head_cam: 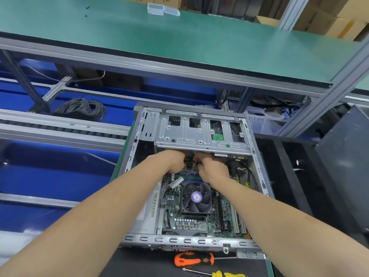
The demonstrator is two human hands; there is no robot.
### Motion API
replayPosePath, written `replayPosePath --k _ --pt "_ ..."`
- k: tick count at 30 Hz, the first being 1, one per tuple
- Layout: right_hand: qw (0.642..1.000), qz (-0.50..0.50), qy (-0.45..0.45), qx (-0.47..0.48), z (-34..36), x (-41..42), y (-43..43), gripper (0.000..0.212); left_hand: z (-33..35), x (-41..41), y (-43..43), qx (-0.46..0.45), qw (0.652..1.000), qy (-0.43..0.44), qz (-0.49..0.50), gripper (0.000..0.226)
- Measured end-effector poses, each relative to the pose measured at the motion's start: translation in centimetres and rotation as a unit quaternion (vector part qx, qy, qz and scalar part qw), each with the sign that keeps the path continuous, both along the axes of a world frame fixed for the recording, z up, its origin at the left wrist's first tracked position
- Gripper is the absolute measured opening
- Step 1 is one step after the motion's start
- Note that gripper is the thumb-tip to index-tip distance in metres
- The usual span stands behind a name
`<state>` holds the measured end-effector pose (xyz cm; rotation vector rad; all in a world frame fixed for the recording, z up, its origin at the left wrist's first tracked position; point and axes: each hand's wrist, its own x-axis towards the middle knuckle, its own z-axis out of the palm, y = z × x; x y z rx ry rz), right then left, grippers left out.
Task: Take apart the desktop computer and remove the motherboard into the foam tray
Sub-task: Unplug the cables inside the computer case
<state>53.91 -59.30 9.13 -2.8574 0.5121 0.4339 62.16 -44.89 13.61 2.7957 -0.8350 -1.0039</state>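
Note:
An open desktop computer case [199,241] lies flat in front of me. Inside it sits the green motherboard [191,222] with a black CPU fan [196,197] bearing a purple label. A metal drive cage [199,132] spans the far end of the case. My left hand [173,159] and my right hand [211,168] reach in side by side just under the cage's near edge. Both have curled fingers on a black cable connector [192,163] between them. The fingertips are hidden under the cage.
An orange-handled screwdriver [193,259] and a yellow-handled one [225,274] lie on the black mat near the case's front. A dark panel [343,172] leans at the right. A coil of cable [81,107] lies at the left. Above, a green shelf [179,43] holds clear plastic boxes [162,10].

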Motion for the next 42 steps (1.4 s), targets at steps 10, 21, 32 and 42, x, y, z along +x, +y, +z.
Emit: replayPosePath --k 10,21,32,42 --pt "0.999 -0.023 -0.014 0.033 -1.2 0.1 -0.3 0.036 -0.5 0.3 -0.2 0.008 1.000 0.006 -0.015 0.036" --pt "0.996 -0.033 -0.026 0.081 -0.8 -0.1 -0.3 0.042 -0.4 0.0 -0.1 -0.022 0.999 -0.027 0.024 0.040" --pt "0.984 -0.148 -0.024 0.095 0.8 -0.1 -0.1 0.050 0.7 0.1 0.5 0.048 0.998 -0.030 0.000 0.031" --pt "0.976 -0.138 0.031 0.168 3.2 -2.3 -0.1 0.058 6.0 -0.4 3.4 0.035 0.995 0.093 -0.009 0.058"
